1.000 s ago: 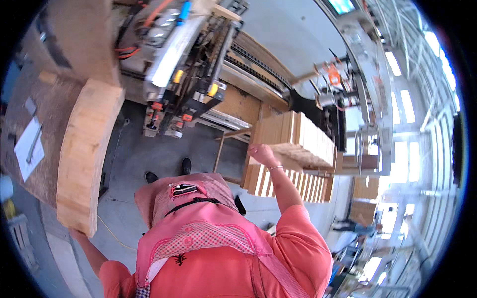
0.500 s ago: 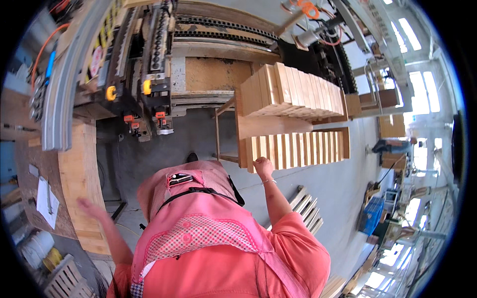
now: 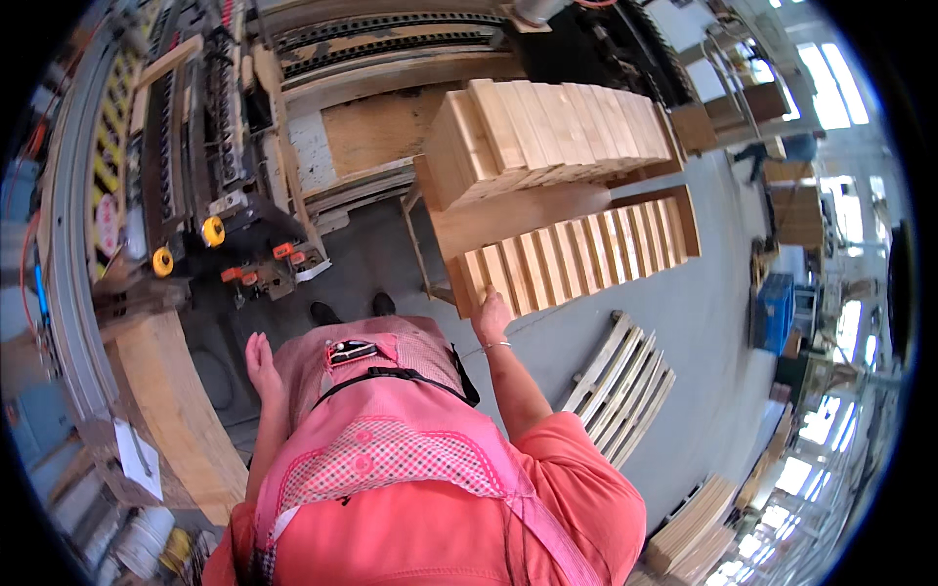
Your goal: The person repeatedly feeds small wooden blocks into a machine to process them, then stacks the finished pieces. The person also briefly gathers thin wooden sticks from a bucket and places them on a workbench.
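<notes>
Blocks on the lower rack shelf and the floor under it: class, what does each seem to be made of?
Blocks: apparently unfinished wood, pale tan with matt, grain-like faces; the right hand touches the end one. Floor: probably concrete, plain smooth grey.

Right hand [image 3: 491,314] fingertips hidden behind wooden slats [image 3: 572,256]

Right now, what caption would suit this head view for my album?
Right hand touches a row of upright wooden blocks on a rack; left hand hangs free beside a pink apron.
</notes>
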`<move>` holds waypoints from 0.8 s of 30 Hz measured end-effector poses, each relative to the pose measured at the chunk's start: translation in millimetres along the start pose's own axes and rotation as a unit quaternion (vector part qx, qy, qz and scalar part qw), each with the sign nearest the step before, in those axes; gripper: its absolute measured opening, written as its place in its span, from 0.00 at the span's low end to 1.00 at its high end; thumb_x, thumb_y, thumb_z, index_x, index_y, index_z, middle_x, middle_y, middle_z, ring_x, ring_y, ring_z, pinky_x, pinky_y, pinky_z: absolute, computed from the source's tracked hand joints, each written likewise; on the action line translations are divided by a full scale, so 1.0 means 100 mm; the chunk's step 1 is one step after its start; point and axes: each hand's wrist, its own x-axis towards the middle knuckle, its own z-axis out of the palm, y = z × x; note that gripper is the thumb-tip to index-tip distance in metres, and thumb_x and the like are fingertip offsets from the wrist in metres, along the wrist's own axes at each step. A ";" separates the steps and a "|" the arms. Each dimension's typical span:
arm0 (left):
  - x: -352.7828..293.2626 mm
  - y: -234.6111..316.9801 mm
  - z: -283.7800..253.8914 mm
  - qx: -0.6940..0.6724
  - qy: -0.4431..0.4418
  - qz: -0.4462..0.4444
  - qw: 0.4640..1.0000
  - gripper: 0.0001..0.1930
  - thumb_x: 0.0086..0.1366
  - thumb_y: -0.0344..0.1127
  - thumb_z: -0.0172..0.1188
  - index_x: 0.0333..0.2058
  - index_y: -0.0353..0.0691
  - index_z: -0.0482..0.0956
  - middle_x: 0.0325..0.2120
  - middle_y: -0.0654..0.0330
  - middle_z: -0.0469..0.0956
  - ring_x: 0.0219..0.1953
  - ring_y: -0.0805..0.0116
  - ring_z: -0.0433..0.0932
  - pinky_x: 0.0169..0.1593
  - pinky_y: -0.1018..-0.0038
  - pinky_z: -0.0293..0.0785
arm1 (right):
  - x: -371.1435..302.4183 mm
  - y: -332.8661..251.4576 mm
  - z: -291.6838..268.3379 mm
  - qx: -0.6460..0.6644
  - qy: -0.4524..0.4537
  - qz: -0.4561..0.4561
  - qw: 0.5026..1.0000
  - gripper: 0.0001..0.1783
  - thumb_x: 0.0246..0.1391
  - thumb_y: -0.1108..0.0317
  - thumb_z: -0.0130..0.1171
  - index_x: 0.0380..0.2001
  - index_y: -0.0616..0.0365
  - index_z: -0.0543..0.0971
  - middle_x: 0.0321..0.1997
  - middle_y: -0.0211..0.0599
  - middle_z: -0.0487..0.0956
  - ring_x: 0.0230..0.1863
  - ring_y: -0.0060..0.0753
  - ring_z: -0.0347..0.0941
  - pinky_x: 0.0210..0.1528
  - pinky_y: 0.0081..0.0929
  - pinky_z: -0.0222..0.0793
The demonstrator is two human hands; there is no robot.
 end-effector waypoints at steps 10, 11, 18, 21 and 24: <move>0.81 0.21 0.11 0.001 -0.135 -0.057 0.989 0.22 0.63 0.35 0.51 0.55 0.41 0.62 0.48 0.62 0.71 0.45 0.77 0.69 0.42 0.84 0.61 | 0.08 -0.29 0.25 -0.032 0.102 0.124 0.987 0.11 0.46 0.73 0.50 0.36 0.59 0.66 0.36 0.46 0.72 0.34 0.45 0.75 0.30 0.38 0.72; 0.88 0.23 0.07 0.031 -0.144 -0.046 0.988 0.22 0.63 0.35 0.52 0.55 0.40 0.62 0.48 0.62 0.71 0.44 0.77 0.69 0.40 0.84 0.62 | 0.09 -0.36 0.28 -0.016 0.103 0.151 0.983 0.13 0.45 0.72 0.51 0.37 0.59 0.66 0.37 0.47 0.72 0.34 0.47 0.74 0.31 0.40 0.72; 1.18 0.28 -0.20 0.044 -0.164 -0.047 0.984 0.22 0.62 0.32 0.52 0.55 0.37 0.62 0.47 0.60 0.71 0.41 0.79 0.70 0.36 0.86 0.62 | 0.15 -0.43 0.47 -0.011 0.144 0.178 0.973 0.12 0.43 0.74 0.52 0.35 0.58 0.68 0.37 0.45 0.70 0.39 0.47 0.71 0.35 0.39 0.71; 1.29 0.29 -0.28 0.037 -0.172 -0.043 0.983 0.23 0.62 0.31 0.52 0.55 0.37 0.61 0.47 0.59 0.71 0.41 0.77 0.71 0.37 0.85 0.63 | 0.11 -0.44 0.41 -0.035 0.158 0.164 0.973 0.10 0.40 0.72 0.54 0.30 0.58 0.70 0.35 0.42 0.69 0.40 0.43 0.68 0.37 0.37 0.69; 1.33 0.37 -0.34 0.033 -0.168 -0.055 0.984 0.23 0.62 0.32 0.53 0.55 0.38 0.61 0.48 0.59 0.71 0.43 0.76 0.71 0.39 0.84 0.64 | -0.01 -0.55 0.14 -0.106 0.166 0.078 0.977 0.12 0.38 0.71 0.56 0.31 0.57 0.70 0.35 0.41 0.69 0.41 0.42 0.66 0.39 0.37 0.66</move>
